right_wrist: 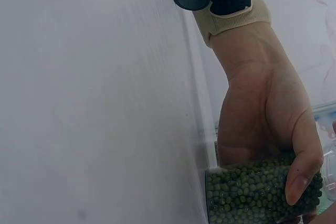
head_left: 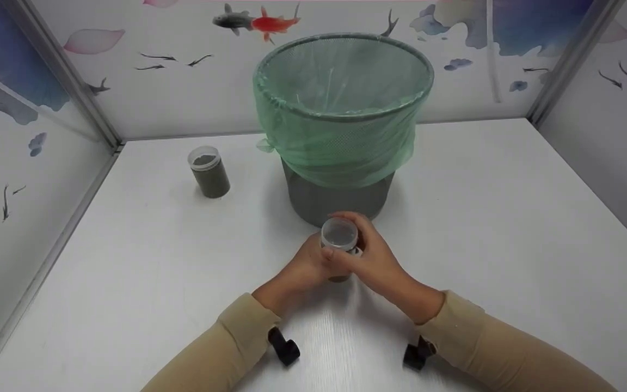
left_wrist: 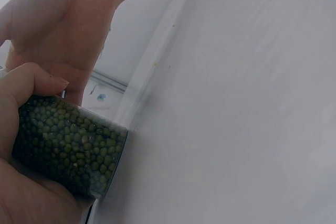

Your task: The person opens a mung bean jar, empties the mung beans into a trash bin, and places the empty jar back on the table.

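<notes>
A clear jar of green beans (left_wrist: 71,145) stands upright near the middle of the table in the head view, its clear top (head_left: 339,233) between both hands. The left hand (head_left: 308,264) grips the jar's body low down; its thumb lies along the side of the jar (right_wrist: 252,190) in the right wrist view. Higher up, the right hand (head_left: 376,261) holds the jar's top, with thumb in front and fingers around the far side. A second filled jar (head_left: 211,177) stands at the back left, touched by neither hand.
Behind the hands stands a dark mesh bin (head_left: 338,201) lined with a green plastic bag (head_left: 340,149). The white table (head_left: 128,261) has patterned panels (head_left: 172,98) at its back and sides. A black wrist camera (head_left: 283,347) hangs under each sleeve.
</notes>
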The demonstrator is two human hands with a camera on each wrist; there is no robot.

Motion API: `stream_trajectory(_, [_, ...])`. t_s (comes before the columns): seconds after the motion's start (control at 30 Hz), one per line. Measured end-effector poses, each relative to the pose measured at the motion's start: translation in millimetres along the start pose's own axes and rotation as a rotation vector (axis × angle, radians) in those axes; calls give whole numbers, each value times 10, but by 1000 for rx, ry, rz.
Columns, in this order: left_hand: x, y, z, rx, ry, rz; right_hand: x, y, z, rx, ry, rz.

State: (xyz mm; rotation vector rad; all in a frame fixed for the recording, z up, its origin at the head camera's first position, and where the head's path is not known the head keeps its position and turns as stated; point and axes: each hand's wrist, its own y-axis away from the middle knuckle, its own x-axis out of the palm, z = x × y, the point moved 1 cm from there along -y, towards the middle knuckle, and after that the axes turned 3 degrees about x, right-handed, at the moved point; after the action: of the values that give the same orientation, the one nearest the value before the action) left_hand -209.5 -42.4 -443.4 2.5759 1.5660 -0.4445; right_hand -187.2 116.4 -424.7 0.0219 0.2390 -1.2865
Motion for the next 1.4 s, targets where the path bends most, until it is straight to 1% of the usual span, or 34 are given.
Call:
stream_trajectory(0.2, [-1,-8,-14,-36,-62,-3,-11,11,2,5,-6,22])
stream_trajectory(0.37, [0,-21,2,-46,-74,-10,-14,10,1,9,-6,11])
stream_trajectory(0.5, [3,-30,3,-51,-54,-9,-10,5,4,30,-18,-15])
stream_trajectory(0.6, [4,-31,0,-46,-40,-7,-5,-1,8,43,-33,-22])
stream_trajectory(0.67, [3,-32,0,-42,-51,-6,-2,-2,9,45,-39,-22])
stream_trajectory(0.97, [-7,-27,-6,-35,-54,-2,-1,-1,3,33,-40,-19])
stream_trajectory(1.07, [-10,-19,-5,-25,-29,7,-2,-1,0,33,-43,-15])
stream_trajectory(1.27, [-8,-11,16,-1,-6,10,-4,-4,-7,35,-45,-6])
stream_trajectory(1.4, [-8,1,28,18,31,15,-7,-6,-10,31,-29,-6])
